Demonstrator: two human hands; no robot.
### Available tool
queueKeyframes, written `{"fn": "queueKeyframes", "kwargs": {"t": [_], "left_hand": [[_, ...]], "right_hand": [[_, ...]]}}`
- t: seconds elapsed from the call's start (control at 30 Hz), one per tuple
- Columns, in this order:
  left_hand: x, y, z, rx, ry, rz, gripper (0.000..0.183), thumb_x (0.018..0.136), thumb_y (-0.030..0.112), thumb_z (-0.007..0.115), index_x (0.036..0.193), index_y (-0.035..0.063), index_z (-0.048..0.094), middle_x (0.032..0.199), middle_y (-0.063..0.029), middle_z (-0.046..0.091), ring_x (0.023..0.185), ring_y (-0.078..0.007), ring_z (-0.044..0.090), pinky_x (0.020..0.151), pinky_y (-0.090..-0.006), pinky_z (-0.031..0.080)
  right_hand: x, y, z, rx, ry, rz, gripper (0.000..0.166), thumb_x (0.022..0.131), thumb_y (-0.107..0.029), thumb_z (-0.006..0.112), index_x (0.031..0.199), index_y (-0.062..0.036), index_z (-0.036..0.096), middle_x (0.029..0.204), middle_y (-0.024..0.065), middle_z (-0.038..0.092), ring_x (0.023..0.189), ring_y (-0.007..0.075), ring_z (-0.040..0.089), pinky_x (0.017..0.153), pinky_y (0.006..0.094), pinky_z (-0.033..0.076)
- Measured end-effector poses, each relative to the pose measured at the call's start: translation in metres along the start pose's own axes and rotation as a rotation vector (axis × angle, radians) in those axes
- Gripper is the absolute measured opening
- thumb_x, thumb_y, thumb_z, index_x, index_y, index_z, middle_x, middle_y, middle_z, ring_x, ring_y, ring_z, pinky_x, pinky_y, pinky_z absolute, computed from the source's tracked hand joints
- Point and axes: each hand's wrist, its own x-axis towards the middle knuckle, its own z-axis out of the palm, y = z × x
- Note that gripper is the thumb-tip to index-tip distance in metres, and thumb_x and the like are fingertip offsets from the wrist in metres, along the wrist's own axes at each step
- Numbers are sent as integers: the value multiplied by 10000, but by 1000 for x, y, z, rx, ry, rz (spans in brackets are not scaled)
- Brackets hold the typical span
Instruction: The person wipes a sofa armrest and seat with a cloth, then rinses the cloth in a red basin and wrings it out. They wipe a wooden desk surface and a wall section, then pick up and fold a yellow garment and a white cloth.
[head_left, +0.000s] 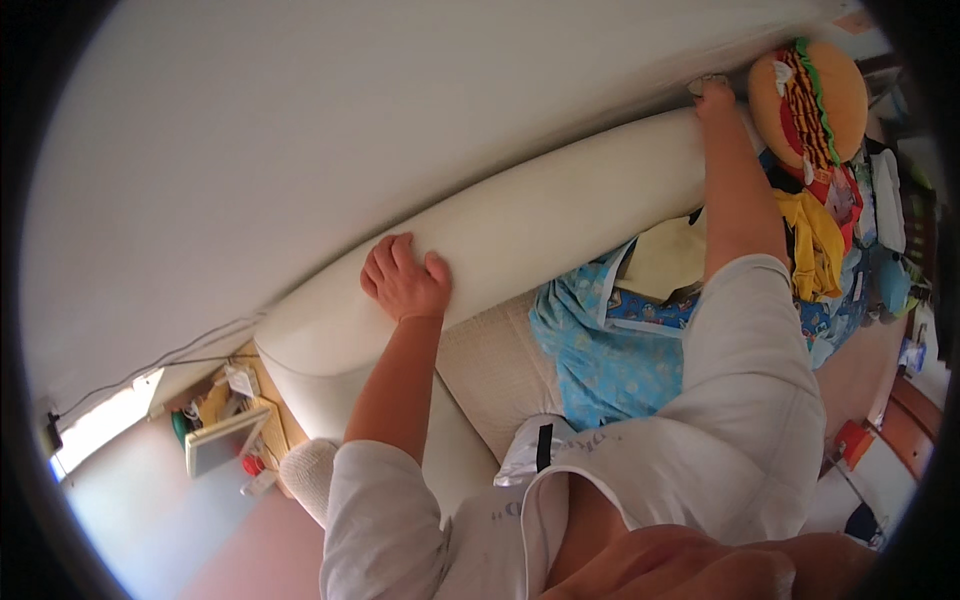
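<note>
My left hand (407, 279) rests on the top of a cream sofa backrest (570, 187), its fingers bent over the far side and its thumb apart. Stretched out to the far right, my right hand (716, 96) is closed on a small greyish cloth (703, 85) where the backrest meets the white wall (300, 135). Part of the cloth is hidden by my fingers. Just right of that hand sits a plush hamburger cushion (844, 97).
Light-blue patterned fabric (615, 375), a pale yellow cloth (664, 259) and a yellow garment (814, 240) lie on the sofa seat (499, 360). At the left, a cable (150, 366) runs along the wall above a wooden side table (281, 390) with a framed panel (225, 442).
</note>
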Motion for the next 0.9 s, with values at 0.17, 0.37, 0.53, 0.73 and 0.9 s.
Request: {"fn": "queueKeyframes", "kwargs": {"t": [0.17,0.37,0.53,0.73,0.9], "left_hand": [[-1,-2,-4,-1,48,-27,332,705,243,594,1016,130,580,1106,-45,553,1088,-264,487,979,-442,315],[0,-1,-4,-119,41,-68,339,713,248,606,1037,149,586,1152,-54,549,1128,-264,477,1002,-453,308],[-7,-12,-9,-112,34,-124,344,690,259,617,1009,140,574,1121,-53,548,1082,-267,489,979,-448,324],[-3,-9,-6,-249,100,-108,364,663,271,622,961,80,535,1066,-80,537,1047,-287,483,961,-454,331],[-4,-16,-11,-294,13,-139,380,656,268,611,957,56,518,1056,-110,535,1037,-300,481,965,-454,327]], "right_hand": [[-63,21,53,139,-144,247,247,970,-145,453,1165,-15,529,1211,119,549,1099,290,539,948,462,466],[-135,123,134,-322,-616,-20,301,967,-121,455,1264,-81,482,1281,121,491,1118,294,512,937,432,477],[-316,94,193,176,-361,378,294,964,-90,448,1256,-68,468,1264,127,477,1093,296,513,962,459,472],[-372,64,209,240,-272,543,375,963,-130,487,1329,-78,421,1371,103,413,1219,306,441,1022,465,439],[-408,84,238,255,-409,450,403,964,-275,500,1302,-57,478,1340,118,485,1186,298,494,1011,438,442]]}}
